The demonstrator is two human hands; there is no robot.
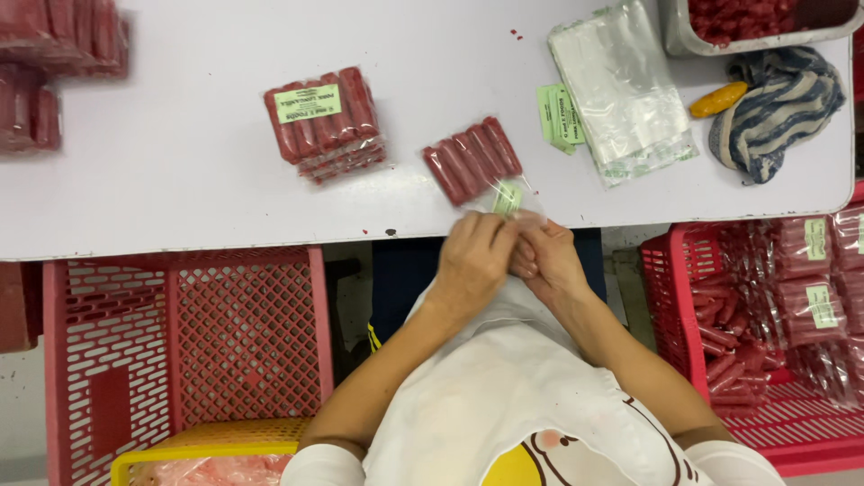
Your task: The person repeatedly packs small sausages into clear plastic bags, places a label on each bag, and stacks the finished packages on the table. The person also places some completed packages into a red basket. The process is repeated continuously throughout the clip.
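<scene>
A clear bag of red sausages (pixel 472 162) lies at the near edge of the white table (pixel 180 180). Both hands pinch its open end, where a small green label (pixel 508 197) sits inside the plastic. My left hand (pixel 474 256) grips the bag's mouth from the left. My right hand (pixel 549 261) grips it from the right, and the fingers of the two hands touch. A stack of sealed sausage packs with a green label (pixel 326 121) lies to the left of the bag.
Empty clear bags (pixel 621 90) and loose green labels (pixel 558 115) lie at the right. Beyond them are a striped cloth (pixel 778 103), an orange object (pixel 718 99) and a grey tray of sausages (pixel 747 22). Red crates stand below the table: left (pixel 180 351), right with packs (pixel 774 315).
</scene>
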